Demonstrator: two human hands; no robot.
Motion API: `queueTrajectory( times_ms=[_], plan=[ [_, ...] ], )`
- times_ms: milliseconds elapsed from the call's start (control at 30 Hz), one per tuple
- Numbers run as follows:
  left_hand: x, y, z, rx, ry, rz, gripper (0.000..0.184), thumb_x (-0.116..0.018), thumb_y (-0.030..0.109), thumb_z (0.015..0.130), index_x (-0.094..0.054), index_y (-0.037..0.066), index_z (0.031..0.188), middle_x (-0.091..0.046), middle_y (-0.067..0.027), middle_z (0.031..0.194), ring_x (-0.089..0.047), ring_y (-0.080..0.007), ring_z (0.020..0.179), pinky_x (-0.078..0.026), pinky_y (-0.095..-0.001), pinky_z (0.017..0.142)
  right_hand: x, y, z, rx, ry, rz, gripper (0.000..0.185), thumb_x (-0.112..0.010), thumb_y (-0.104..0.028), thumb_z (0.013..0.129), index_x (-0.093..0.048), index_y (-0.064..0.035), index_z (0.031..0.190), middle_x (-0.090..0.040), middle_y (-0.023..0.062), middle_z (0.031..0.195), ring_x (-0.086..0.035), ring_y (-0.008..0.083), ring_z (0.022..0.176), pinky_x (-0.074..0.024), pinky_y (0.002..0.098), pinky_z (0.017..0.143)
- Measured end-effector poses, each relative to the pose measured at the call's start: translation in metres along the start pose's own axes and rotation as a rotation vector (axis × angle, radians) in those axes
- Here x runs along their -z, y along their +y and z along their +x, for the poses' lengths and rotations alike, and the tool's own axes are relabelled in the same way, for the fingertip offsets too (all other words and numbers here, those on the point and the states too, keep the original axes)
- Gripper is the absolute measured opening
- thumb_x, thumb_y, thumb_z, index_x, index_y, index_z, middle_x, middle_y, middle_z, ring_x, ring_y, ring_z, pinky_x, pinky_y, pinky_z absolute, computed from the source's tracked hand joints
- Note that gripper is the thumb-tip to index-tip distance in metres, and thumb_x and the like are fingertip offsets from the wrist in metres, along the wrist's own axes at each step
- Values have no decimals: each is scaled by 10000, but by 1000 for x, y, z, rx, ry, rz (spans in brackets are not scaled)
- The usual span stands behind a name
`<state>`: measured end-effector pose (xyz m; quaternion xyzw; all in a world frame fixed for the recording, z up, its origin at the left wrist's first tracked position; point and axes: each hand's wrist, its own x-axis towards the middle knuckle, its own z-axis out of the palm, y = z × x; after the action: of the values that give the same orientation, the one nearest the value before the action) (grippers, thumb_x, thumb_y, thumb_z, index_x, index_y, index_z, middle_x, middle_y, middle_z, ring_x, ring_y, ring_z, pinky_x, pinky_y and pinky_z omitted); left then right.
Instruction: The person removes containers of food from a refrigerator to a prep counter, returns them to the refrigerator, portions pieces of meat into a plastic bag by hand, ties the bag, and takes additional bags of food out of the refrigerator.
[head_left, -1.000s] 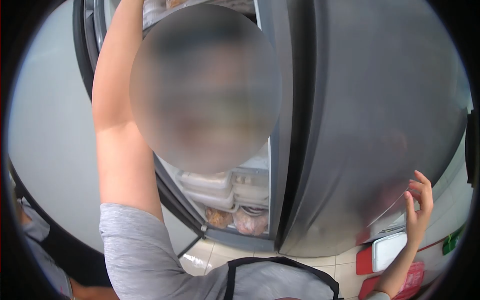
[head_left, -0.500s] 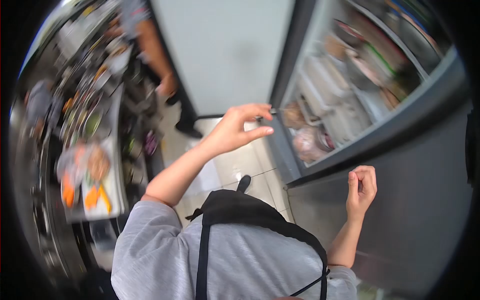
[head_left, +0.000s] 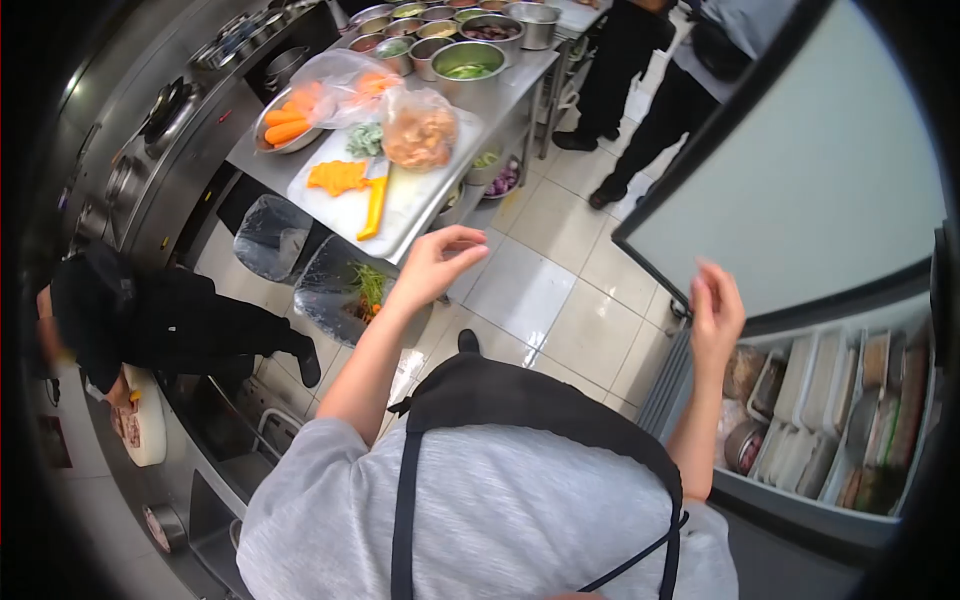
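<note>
My left hand (head_left: 443, 266) is raised in the air near the corner of the steel prep table, with fingers bent and thumb apart, holding nothing. A white cutting board (head_left: 412, 200) lies close to it, bearing a yellow-handled knife (head_left: 374, 206), chopped orange pieces (head_left: 338, 178) and a clear bag of pinkish-orange food (head_left: 420, 135). My right hand (head_left: 716, 312) is lifted beside the open fridge, fingers loosely curled and nothing seen in them. Near it are the fridge door (head_left: 800, 190), swung open, and shelves with several lidded containers (head_left: 820, 375).
Carrots fill a bowl (head_left: 287, 125); pots (head_left: 468, 70) crowd the table's far end. Lined bins (head_left: 335, 290) stand below. One person in black (head_left: 150, 310) works at the left counter; two others (head_left: 620, 80) stand beyond the door. Tiled floor (head_left: 535, 260) runs between.
My view has turned left, away from the fridge and toward the prep table. The right hand has come up and its fist has loosened. My left hand has moved away from the fridge edge.
</note>
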<state>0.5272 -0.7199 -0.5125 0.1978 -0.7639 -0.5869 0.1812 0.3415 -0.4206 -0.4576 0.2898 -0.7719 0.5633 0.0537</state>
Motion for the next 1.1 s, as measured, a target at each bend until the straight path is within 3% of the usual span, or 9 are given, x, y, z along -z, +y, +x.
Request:
queueTrajectory(
  times_ms=[167, 300, 433, 533, 667, 733, 800, 867, 1100],
  plan=[
    [88, -33, 54, 13, 237, 247, 342, -673, 244, 792, -611, 30, 1052, -636, -100, 1019, -596, -198, 941, -458, -326, 813, -98, 11, 98, 171, -72, -212, 368, -625, -72, 794, -572, -98, 1157, -531, 87, 1081, -555, 179, 871, -479, 281, 690],
    [130, -47, 140, -271, 383, 549, 524, -699, 290, 738, -535, 74, 1186, -575, -146, 1124, -501, -295, 1095, -385, -406, 933, -165, 13, 145, 135, -232, -161, 341, -639, -127, 795, -583, -107, 1131, -562, 72, 1064, -567, 187, 893, -475, 303, 735],
    [139, -75, 220, -433, 441, 853, 518, -723, 292, 689, -567, 96, 1143, -582, -150, 1086, -492, -296, 1069, -368, -421, 919, -258, 3, 180, 384, -426, -203, 310, -620, -125, 792, -588, -90, 1099, -585, 107, 1018, -547, 278, 932, -448, 350, 813],
    [146, -95, 223, -112, 88, 1092, 380, -701, 237, 651, -634, 80, 991, -633, -91, 985, -508, -277, 1028, -370, -447, 853, -349, 2, 200, 578, -415, -148, 280, -571, -109, 788, -600, -84, 1066, -593, 142, 1027, -533, 332, 949, -425, 411, 836],
    [136, -84, 182, -207, 21, 1139, 306, -705, 216, 668, -658, 125, 957, -604, -67, 963, -525, -263, 936, -385, -411, 771, -437, 8, 203, 698, -698, 10, 226, -530, -272, 823, -657, -90, 864, -651, 75, 813, -554, 316, 885, -425, 434, 750],
    [138, -80, 166, -124, 114, 1171, 276, -704, 232, 680, -673, 139, 938, -603, -72, 938, -523, -260, 923, -385, -402, 763, -463, 29, 213, 1022, -737, -532, 259, -517, -325, 825, -675, -121, 801, -651, 37, 730, -551, 260, 901, -403, 436, 730],
    [149, -68, 156, -48, 203, 1212, 247, -704, 247, 691, -688, 153, 919, -601, -77, 913, -521, -257, 911, -385, -392, 755, -450, 4, 242, 1028, -811, -644, 274, -506, -366, 826, -682, -159, 864, -657, 33, 838, -533, 221, 936, -380, 438, 747],
    [154, -46, 148, 424, 280, 1158, 333, -741, 251, 637, -697, 182, 959, -600, -90, 949, -498, -261, 970, -366, -399, 844, -428, -6, 267, 839, -744, -764, 250, -500, -343, 863, -673, -198, 971, -591, 50, 1110, -496, 244, 1019, -356, 440, 840],
    [118, 20, 185, 101, 302, 1055, 296, -735, 218, 664, -705, 183, 957, -505, -100, 1226, -419, -296, 1132, -360, -415, 909, -334, 95, 323, 665, -650, -133, 287, -634, -200, 788, -630, -117, 1063, -538, 108, 1200, -518, 296, 1004, -408, 394, 866]
  ],
)
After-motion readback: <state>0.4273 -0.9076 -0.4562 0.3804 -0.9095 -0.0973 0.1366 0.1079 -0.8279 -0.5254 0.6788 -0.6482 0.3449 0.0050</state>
